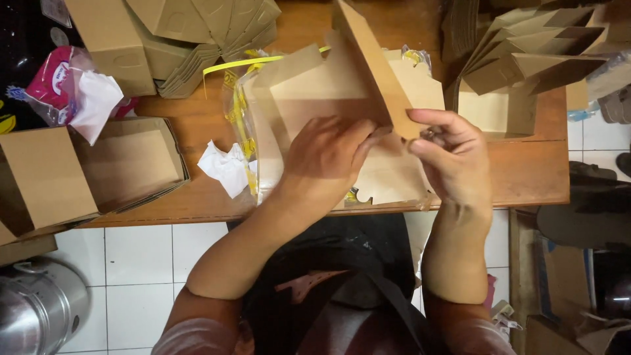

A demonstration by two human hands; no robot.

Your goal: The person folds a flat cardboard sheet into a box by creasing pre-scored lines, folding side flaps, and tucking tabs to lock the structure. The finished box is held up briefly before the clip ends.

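Your left hand [325,154] lies palm-down on a flat brown cardboard blank [328,98], fingers spread a little and pressing the sheet against the wooden table [526,174]. Your right hand [450,154] is closed in a pinch — thumb and fingers grip the lower end of a raised cardboard flap [374,62] that stands tilted up from the blank and runs away from you toward the far edge of the table. The 2 hands sit just beside each other, meeting at the fold where the flap rises.

The blank rests on a stack of like sheets inside a clear plastic wrapper [246,125] with a yellow strap [233,64] lying across its far-left corner. A crumpled white paper [227,167] lies just left of the wrapper, near the table's front edge.

To your left, an open folded box [128,161] sits on the table, with another box [43,177] overlapping its left side. Beyond them lies a pink-and-white plastic bag [69,89]. At the far left a pile of folded cartons [190,33] leans together — at the far right, a second row of folded cartons [532,52] fans out. Below the table you see white floor tiles [138,263] and a metal pot [39,306].
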